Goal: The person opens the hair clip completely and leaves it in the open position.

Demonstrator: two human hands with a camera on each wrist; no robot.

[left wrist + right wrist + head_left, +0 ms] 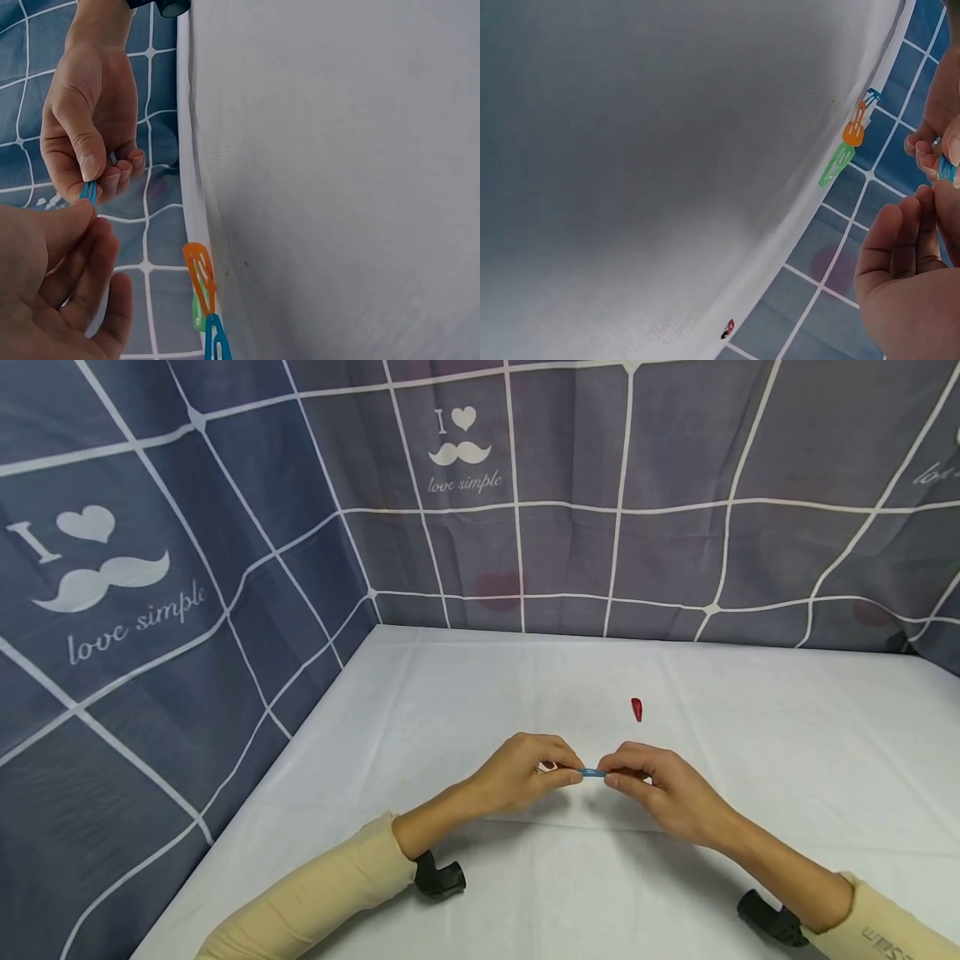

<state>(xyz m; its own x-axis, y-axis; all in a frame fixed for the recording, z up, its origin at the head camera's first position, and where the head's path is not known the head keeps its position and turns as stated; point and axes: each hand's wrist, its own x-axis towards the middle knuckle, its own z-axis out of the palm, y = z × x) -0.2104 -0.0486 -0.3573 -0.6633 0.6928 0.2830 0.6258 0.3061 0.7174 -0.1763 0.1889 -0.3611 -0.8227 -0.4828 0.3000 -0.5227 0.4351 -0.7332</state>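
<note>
A small blue snap hair clip [592,772] is stretched between my two hands above the white table. My left hand [525,772] pinches its left end between thumb and fingertips. The right hand [667,785] pinches the other end the same way, so only the clip's middle shows. In the left wrist view, an orange hair clip [199,277] overlaps a green clip [198,311] and another blue clip [217,341]; the head view does not show these. A red hair clip [637,709] lies on the table beyond my right hand.
The table [450,693] has a white cloth with fold lines. Dark checked curtains [570,552] with white lines hang along its back and left sides. A black wrist camera [440,878] sits under my left wrist, another [768,917] under my right.
</note>
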